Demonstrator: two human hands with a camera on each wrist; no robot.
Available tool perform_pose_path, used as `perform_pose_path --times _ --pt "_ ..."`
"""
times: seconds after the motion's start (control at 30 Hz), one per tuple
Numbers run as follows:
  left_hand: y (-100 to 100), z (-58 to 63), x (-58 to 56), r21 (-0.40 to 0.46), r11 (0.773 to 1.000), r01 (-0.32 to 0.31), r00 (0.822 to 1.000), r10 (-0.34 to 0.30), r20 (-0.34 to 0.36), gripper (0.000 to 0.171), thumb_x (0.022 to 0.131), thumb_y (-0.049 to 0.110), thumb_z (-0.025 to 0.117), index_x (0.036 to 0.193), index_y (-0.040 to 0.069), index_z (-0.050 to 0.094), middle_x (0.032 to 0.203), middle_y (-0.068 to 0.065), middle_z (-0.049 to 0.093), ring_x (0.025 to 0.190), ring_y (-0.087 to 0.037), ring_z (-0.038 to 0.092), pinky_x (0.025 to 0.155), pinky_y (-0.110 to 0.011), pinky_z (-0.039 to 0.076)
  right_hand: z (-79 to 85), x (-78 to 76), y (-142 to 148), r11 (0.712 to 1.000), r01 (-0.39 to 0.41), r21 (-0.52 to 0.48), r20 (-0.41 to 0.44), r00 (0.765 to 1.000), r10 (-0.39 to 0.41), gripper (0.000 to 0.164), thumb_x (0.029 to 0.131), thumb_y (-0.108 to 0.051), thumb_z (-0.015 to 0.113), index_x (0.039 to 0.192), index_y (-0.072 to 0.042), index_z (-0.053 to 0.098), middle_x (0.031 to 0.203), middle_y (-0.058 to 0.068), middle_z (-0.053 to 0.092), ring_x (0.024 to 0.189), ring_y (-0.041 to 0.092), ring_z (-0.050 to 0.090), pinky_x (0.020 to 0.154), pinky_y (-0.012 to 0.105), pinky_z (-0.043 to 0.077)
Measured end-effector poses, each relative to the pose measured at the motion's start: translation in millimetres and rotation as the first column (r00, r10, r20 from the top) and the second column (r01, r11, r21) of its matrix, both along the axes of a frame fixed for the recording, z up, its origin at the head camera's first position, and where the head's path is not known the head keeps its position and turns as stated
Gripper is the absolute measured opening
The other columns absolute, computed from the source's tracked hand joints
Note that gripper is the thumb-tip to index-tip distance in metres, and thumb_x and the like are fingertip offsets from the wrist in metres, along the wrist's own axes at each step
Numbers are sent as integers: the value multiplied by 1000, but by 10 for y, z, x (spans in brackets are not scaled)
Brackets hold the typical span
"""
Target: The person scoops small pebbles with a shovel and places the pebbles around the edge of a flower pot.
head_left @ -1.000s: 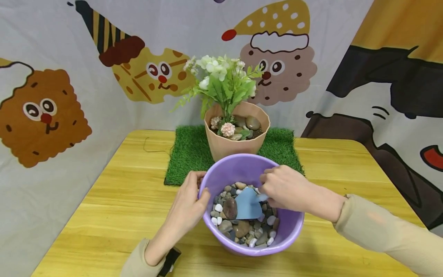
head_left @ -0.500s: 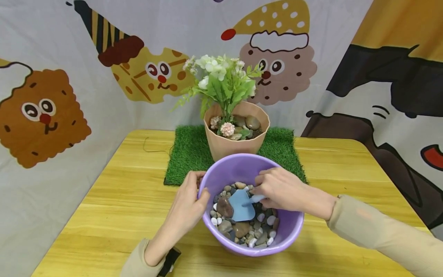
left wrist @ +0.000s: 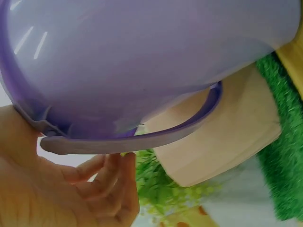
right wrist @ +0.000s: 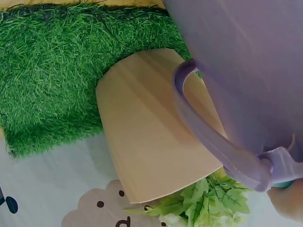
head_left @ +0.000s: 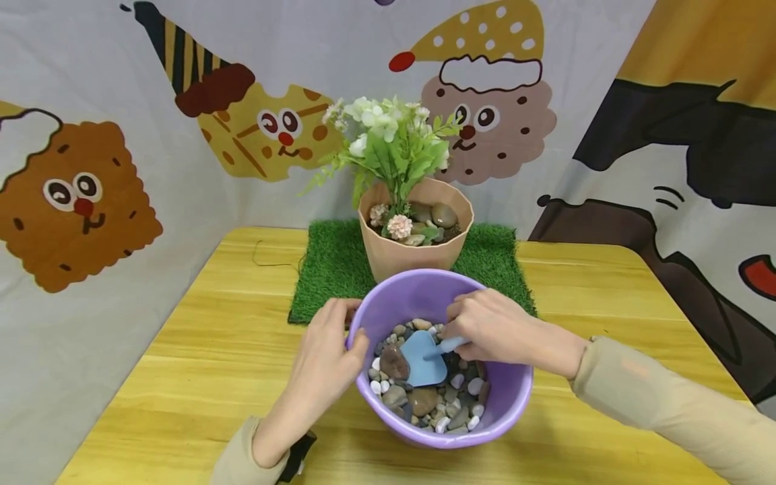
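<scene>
A purple bucket (head_left: 526, 397) with pebbles of mixed colours (head_left: 424, 401) in its bottom is in the middle of the head view. My left hand (head_left: 327, 353) holds its left rim, thumb over the edge and fingers outside. In the left wrist view those fingers are curled beside the bucket's swing handle (left wrist: 137, 142). Reaching in over the right rim, my right hand (head_left: 491, 327) grips the handle of a small light-blue toy shovel (head_left: 424, 360). The shovel's blade lies on the pebbles, touching or close to a large brown stone (head_left: 394, 362). In the right wrist view the bucket wall hides most of that hand.
Right behind the bucket stands a peach flowerpot (head_left: 415, 259) with white flowers (head_left: 378, 121) and stones, on a green artificial grass mat (head_left: 330, 269). Everything is on a wooden table (head_left: 200, 364). A cartoon-printed cloth (head_left: 364, 40) hangs at the back.
My right hand has shifted slightly left, carrying the shovel's blade toward the large brown stone and turning it. Over the last half second little differs. The left hand stays at the rim.
</scene>
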State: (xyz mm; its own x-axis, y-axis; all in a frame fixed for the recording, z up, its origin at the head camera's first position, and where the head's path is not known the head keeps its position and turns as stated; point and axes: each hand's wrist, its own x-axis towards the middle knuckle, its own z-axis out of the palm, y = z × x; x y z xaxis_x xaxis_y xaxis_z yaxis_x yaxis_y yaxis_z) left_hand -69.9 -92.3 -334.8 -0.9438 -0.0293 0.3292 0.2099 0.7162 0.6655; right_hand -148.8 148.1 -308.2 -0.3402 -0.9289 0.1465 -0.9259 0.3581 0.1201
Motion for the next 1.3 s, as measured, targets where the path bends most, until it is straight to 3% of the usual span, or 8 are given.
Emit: perform_pose_path --times 0.17,0.27,0.47,0.73,1.07,1.3 --pt "14 21 31 -140 985 -97 979 69 -193 26 75 10 66 99 0 67 94 -12 68 85 -28 60 73 -41 48 7 -3 -11 1000 11 -14 4 1000 -11 15 61 -17 77 68 -25 67 65 -10 57 60 9 50 51 20 40" --pt "16 38 48 -175 976 -126 968 82 -236 23 74 10 67 95 1 69 92 -12 68 84 -29 61 69 -40 47 11 -3 -7 1000 18 -7 1 1000 -18 15 62 -18 78 72 -25 69 65 -10 57 60 9 50 51 19 39" --pt "-42 83 73 -149 985 -84 979 54 -195 23 73 9 70 95 2 71 85 -9 68 77 -24 61 67 -37 50 11 5 5 999 40 1 14 999 -40 16 63 -19 79 76 -25 71 66 -10 58 60 7 51 50 17 40" --pt "-90 115 76 -49 996 -75 997 73 -33 19 75 14 69 92 6 70 66 3 61 63 -10 50 62 -24 40 27 7 -3 998 70 7 36 997 -70 16 62 -20 80 76 -25 73 68 -9 60 60 7 52 51 19 44" --pt "-63 79 63 -23 998 -63 998 62 -17 21 74 10 67 93 1 68 68 -1 61 56 -7 42 49 -18 35 -18 -13 30 999 -18 -30 -16 1000 18 16 63 -16 78 75 -24 70 67 -9 57 61 7 49 53 17 40" --pt "-59 70 55 8 998 -61 998 61 -4 21 74 8 66 93 1 67 68 -2 60 55 -7 42 46 -17 35 -10 9 7 1000 -16 0 -28 999 16 15 62 -17 77 72 -23 69 65 -9 56 60 9 49 53 19 39"
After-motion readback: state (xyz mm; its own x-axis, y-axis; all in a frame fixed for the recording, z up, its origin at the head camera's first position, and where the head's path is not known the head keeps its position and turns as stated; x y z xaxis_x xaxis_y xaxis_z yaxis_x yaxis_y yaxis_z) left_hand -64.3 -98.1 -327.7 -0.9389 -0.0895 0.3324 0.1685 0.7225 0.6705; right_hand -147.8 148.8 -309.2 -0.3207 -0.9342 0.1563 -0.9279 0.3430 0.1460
